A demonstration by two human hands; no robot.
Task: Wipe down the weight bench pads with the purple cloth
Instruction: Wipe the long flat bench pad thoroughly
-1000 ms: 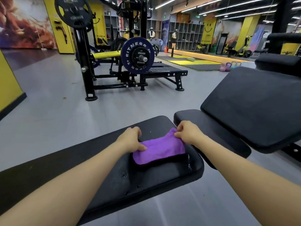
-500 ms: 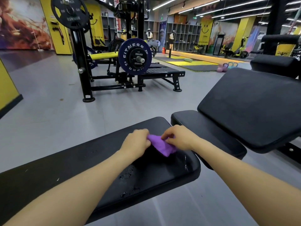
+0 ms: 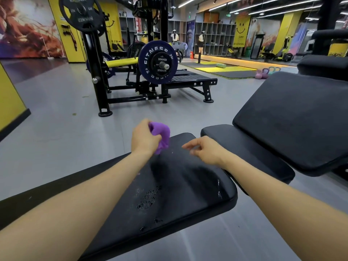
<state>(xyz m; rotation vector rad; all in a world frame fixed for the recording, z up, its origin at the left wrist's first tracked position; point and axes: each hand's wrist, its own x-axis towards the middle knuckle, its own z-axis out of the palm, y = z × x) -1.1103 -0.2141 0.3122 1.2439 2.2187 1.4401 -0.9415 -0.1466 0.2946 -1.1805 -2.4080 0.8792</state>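
Note:
My left hand point(image 3: 144, 138) grips the bunched purple cloth point(image 3: 162, 135), lifted a little above the far end of the black flat bench pad point(image 3: 178, 185). Part of the cloth hangs down beside my fingers. My right hand point(image 3: 205, 150) hovers over the same pad to the right, fingers loosely curled and holding nothing. Water droplets lie on the pad nearer to me. A small black seat pad point(image 3: 244, 151) and a large inclined back pad point(image 3: 293, 119) stand to the right.
A black weight machine with a blue plate point(image 3: 157, 62) stands on the grey floor ahead. Pink and teal kettlebells point(image 3: 263, 72) sit by yellow mats at the back right. Another black padded bench point(image 3: 323, 66) is at the far right. A yellow wall point(image 3: 9, 98) edges the left.
The cloth, flat on the pad a second ago, was gathered up by both hands. Now my left hand alone holds it, raised and moved left. My right hand has let go.

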